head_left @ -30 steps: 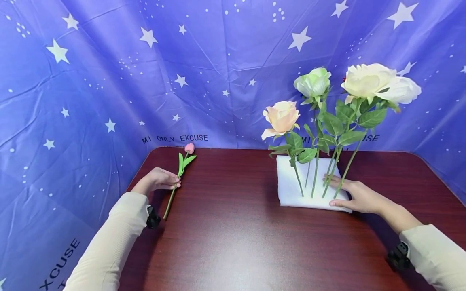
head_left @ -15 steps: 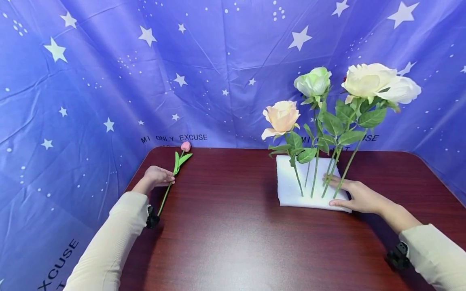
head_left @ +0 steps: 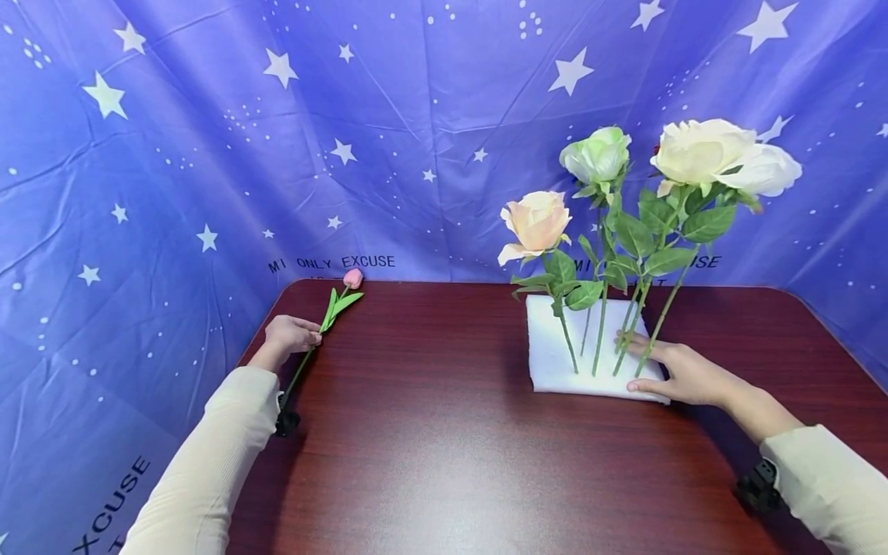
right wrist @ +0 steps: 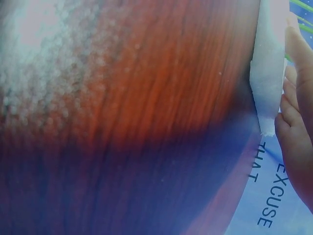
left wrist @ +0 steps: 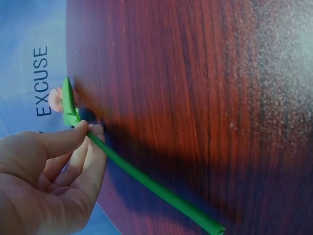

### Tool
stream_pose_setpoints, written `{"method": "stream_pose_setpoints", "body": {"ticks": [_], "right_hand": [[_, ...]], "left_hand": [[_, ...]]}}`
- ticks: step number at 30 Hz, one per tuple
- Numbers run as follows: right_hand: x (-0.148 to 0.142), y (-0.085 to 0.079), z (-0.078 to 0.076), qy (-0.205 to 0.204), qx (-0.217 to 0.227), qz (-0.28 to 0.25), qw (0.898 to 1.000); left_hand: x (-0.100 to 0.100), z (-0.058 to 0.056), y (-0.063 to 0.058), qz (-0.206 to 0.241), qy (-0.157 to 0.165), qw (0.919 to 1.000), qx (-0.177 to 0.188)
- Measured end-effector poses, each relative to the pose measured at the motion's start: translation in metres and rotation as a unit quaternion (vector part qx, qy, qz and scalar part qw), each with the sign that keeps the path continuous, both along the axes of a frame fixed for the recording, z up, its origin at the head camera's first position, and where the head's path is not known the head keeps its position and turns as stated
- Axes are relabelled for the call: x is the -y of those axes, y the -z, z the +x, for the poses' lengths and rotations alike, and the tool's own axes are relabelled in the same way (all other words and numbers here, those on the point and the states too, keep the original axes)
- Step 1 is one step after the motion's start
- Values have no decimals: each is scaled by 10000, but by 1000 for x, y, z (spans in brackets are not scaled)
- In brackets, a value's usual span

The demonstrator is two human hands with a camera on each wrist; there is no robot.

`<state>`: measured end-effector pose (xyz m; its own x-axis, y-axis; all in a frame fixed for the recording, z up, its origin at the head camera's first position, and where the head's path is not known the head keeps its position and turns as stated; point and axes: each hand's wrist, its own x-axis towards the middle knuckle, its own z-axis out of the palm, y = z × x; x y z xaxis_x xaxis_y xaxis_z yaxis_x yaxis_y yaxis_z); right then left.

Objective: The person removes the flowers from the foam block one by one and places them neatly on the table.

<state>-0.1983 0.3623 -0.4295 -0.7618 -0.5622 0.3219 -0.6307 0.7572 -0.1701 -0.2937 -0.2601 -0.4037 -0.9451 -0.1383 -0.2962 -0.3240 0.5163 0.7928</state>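
My left hand (head_left: 290, 335) pinches a pink artificial tulip (head_left: 353, 279) by its stem, just under the green leaves, between thumb and fingertips. In the left wrist view the bare lower stem (left wrist: 161, 191) slants away from the fingers over the table. On the right, my right hand (head_left: 694, 376) rests on a white foam block (head_left: 555, 339), thumb on its front part and fingers reaching behind the stems. Upright in the foam stand a peach rose (head_left: 536, 223), a green-white rose (head_left: 597, 163), a cream rose (head_left: 704, 158) and a white rose (head_left: 770, 171).
The dark red-brown wooden table (head_left: 444, 432) has rounded far corners. Behind it hangs a blue curtain (head_left: 388, 139) with white stars and lettering. A bit of red shows behind the cream rose. A black wrist camera (head_left: 759, 486) sits under the right sleeve.
My left hand has shifted slightly left with the tulip, whose stem now leans more and whose lower end sits nearer the wrist. The right hand and the foam block have stayed in place.
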Motion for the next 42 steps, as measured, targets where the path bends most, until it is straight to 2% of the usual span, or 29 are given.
{"method": "stream_pose_setpoints", "body": {"ticks": [7,16,18,22,24,28,32,35,38,42], "right_hand": [[0,0,1,-8,-14,26,10000],[0,-2,0,-2,19,64,10000],[0,-2,0,-9,18,60,10000],[0,-1,0,-32,-28,62,10000],[-1,0,0,-58,-75,45,9999],[-1,1,-1,-74,-117,4,9999],[0,2,0,-92,-89,18,9999],[0,1,1,-82,-54,32,9999],[1,0,1,1,-20,53,10000],[1,-2,2,100,-3,109,9999]], "left_hand": [[0,0,0,-205,-15,9997,-122],[0,1,-3,33,-92,9993,-374],[-1,2,-4,-59,-143,9985,-526],[-8,3,-7,-611,-170,9940,-890],[-15,2,-9,-855,-92,9907,-1056],[-34,1,-12,-925,233,9868,-1311],[-59,-2,-9,-144,659,9888,-1328],[-80,-1,-9,815,918,9857,-1158],[-103,0,-11,1675,1074,9748,-1011],[-134,5,-12,2562,1463,9500,-1027]]}}
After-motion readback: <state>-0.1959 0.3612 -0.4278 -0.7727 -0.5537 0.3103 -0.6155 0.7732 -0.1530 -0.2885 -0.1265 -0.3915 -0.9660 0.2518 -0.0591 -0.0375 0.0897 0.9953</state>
